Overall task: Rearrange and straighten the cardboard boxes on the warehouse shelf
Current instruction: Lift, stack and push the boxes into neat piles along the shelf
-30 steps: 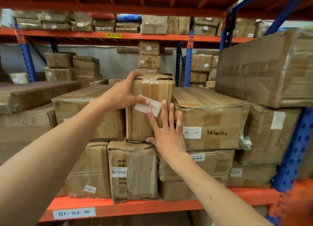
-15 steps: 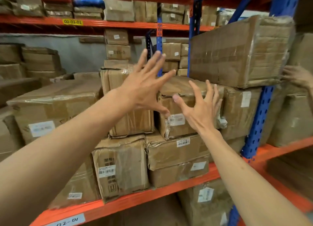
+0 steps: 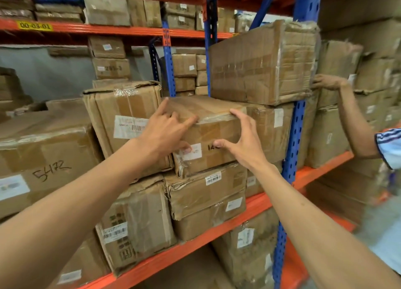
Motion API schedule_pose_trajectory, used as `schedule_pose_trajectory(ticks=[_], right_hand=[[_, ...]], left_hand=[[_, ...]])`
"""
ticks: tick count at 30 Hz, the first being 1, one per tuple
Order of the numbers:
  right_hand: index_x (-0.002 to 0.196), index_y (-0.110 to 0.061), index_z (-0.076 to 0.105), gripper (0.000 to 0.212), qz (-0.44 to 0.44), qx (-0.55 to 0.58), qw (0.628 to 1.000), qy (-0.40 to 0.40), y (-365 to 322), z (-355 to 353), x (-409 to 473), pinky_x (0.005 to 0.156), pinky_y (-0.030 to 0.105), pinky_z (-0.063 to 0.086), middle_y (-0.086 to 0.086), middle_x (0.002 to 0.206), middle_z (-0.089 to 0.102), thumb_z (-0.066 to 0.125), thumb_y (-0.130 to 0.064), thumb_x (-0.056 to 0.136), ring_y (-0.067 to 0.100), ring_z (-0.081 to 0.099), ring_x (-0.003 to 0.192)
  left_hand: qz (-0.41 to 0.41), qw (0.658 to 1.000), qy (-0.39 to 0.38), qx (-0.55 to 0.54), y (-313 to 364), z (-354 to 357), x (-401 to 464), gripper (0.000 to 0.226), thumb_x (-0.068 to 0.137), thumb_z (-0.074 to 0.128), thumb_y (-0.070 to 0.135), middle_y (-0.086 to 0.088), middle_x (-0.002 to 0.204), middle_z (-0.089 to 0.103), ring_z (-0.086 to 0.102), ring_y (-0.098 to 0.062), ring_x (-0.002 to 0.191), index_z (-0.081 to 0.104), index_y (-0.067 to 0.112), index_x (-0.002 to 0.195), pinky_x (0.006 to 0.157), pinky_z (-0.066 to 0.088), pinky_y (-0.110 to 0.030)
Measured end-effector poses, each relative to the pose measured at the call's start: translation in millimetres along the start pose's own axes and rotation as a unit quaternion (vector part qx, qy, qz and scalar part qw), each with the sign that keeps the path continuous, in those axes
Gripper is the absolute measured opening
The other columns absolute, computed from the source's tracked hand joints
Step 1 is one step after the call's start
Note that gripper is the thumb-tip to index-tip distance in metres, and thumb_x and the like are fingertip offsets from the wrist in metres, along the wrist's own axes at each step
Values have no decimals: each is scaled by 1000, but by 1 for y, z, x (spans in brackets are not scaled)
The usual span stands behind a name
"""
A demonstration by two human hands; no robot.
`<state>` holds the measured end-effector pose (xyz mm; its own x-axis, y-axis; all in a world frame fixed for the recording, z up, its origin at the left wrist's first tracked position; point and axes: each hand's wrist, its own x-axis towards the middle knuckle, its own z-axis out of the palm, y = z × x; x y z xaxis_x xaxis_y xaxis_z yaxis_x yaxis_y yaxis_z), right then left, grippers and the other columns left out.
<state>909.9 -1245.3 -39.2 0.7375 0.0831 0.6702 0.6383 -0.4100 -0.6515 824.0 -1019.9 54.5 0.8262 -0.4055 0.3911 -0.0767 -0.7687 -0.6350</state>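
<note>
Cardboard boxes crowd the orange shelf beam (image 3: 219,230), stacked in uneven tiers, most wrapped in clear tape.

At 9 o'clock: a broad, flat box marked "5472" (image 3: 43,158). Its face sits further forward than its neighbour's, probably one of the misaligned ones.

Just right of it, about 10 o'clock from centre: a tall upright box (image 3: 125,119) with a barcode label, top flaps dented and lifting. It leans slightly, resting on a crumpled box (image 3: 134,228) below.

Centre: the middle box (image 3: 208,137), the one being worked. It lies on a two-high stack of flatter boxes and sticks out toward the viewer, front edge overhanging. Handwriting on its face is partly hidden by a thumb.

Left hand (image 3: 165,134): fingers spread over the top left edge, thumb down on the front face near the white label. Touching, fingers loosely bent, not wrapped round anything.

Right hand (image 3: 240,139): fingertips hooked on the top front edge at the right, thumb pressed to the face below. A wide span bracketing the box rather than a closed grip. Both hands so placed suggests a push or a squaring twist to seat it flush.

At 1 o'clock: a large box (image 3: 260,65) sits partly on the middle box's rear, against the blue upright (image 3: 295,137). Its weight may resist any sliding.

At 3 o'clock: another person's hand (image 3: 327,82) touches a box in the next bay.
</note>
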Motion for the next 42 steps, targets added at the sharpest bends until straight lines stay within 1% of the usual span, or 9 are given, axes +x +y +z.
schedule_pose_trajectory(ticks=[7, 14, 18, 25, 30, 33, 36, 39, 42], right_hand=[[145, -60, 23, 96, 10, -56, 997, -46, -6, -10, 4, 108, 52, 41, -9, 157, 21, 84, -68, 72, 33, 42, 139], [134, -79, 15, 84, -11, -52, 994, -99, -12, -33, 0, 111, 46, 38, -10, 164, 20, 74, -80, 74, 24, 35, 147], [147, -57, 32, 73, -66, -34, 997, 37, -6, -56, 13, 110, 36, 32, -8, 160, 28, 71, -70, 86, 13, 34, 145], [153, -34, 33, 81, 25, 29, 974, 225, 51, -109, 49, 107, 33, 35, 3, 161, 19, 76, -57, 88, 21, 31, 146], [156, -47, 16, 99, 132, 102, 972, 166, 93, -137, 79, 92, 38, 38, 2, 165, 12, 75, -71, 81, 30, 38, 140], [157, -52, 7, 107, 123, 134, 976, 124, 108, -145, 95, 105, 47, 37, 4, 169, 14, 76, -74, 78, 32, 30, 149], [156, -58, 2, 116, 111, 153, 977, 95, 115, -151, 106, 114, 51, 31, 0, 170, 17, 79, -76, 71, 26, 17, 154], [150, -72, -7, 124, 105, 148, 981, 65, 114, -158, 114, 109, 54, 34, 5, 169, 17, 82, -81, 64, 31, 21, 151], [131, -85, -24, 123, 116, 135, 984, 32, 109, -161, 120, 109, 54, 39, 19, 162, 12, 80, -82, 64, 45, 42, 137]], left_hand=[[-2, 1000, -1, 4, -2, -2, -1, 89, 87, 53, 72, -12, 125, 66, 62, -28, 119, 19, 30, 158, 124, 2, -50], [-3, 998, -39, -53, -5, -19, 7, 88, 85, 40, 83, -8, 117, 69, 64, -25, 114, 34, 28, 153, 121, 20, -52], [-53, 990, -72, -109, -5, -35, 35, 99, 79, 26, 91, -7, 101, 67, 66, -27, 100, 38, 25, 151, 90, 50, -44], [-122, 980, -40, -152, 23, -65, 124, 104, 82, 32, 89, -19, 135, 56, 59, -37, 116, -8, 33, 160, 78, 43, -42], [-144, 956, 10, -254, 58, -93, 209, 108, 83, 43, 85, -22, 136, 56, 60, -39, 114, -20, 37, 157, 87, 46, -43], [-150, 934, 9, -323, 68, -109, 249, 119, 78, 54, 84, -26, 157, 34, 39, -45, 140, -28, 40, 153, 113, 36, -52], [-143, 911, 36, -386, 70, -125, 276, 135, 70, 71, 77, -22, 165, 19, 21, -43, 150, -30, 40, 152, 120, 22, -55], [-127, 891, 43, -434, 64, -142, 291, 147, 63, 89, 59, -16, 162, 31, 44, -39, 138, -29, 46, 150, 112, 39, -54], [-100, 869, 54, -482, 62, -147, 294, 130, 62, 95, 38, -4, 147, 48, 64, -26, 110, 5, 47, 155, 76, 63, -43]])
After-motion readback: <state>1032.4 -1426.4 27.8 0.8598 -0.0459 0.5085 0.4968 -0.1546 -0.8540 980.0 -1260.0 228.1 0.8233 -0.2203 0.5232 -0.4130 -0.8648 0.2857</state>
